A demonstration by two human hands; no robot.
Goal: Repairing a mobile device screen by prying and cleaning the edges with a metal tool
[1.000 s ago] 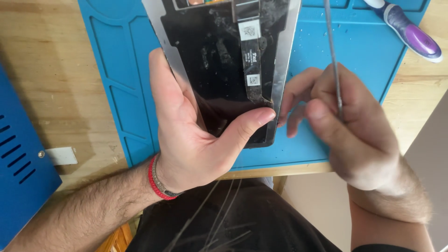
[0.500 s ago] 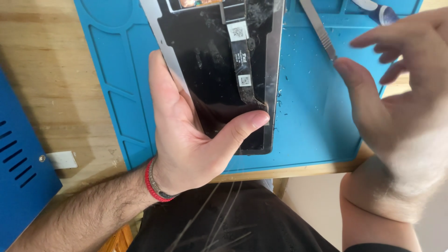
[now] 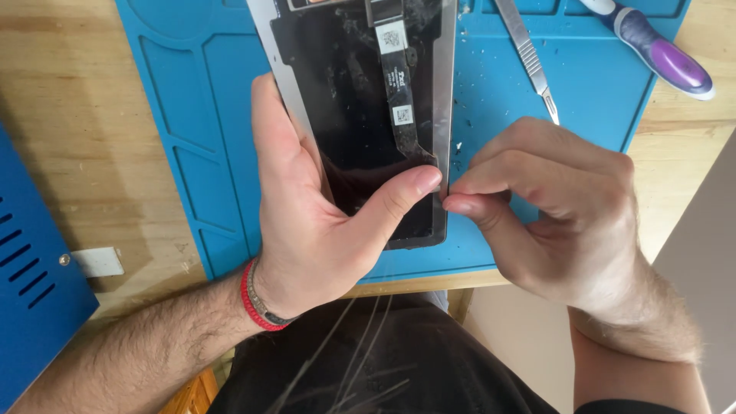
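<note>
The left hand (image 3: 322, 222) clamps a flat black display panel with a silver metal frame (image 3: 360, 115), thumb pressed across its glossy back. The right hand (image 3: 552, 215) pinches the frame's edge at 3 o'clock with fingertips pressed together. A black ribbon cable (image 3: 399, 84) runs down the dusty panel, held above the blue silicone mat (image 3: 192, 115). A steel scalpel (image 3: 529, 57) lies at 1 o'clock.

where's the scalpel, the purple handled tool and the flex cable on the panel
scalpel (image 3: 527, 55), head view, on its metal handle
purple handled tool (image 3: 665, 59), head view, on the purple grip
flex cable (image 3: 400, 84), head view, on the dark strip between its two white labels
</note>
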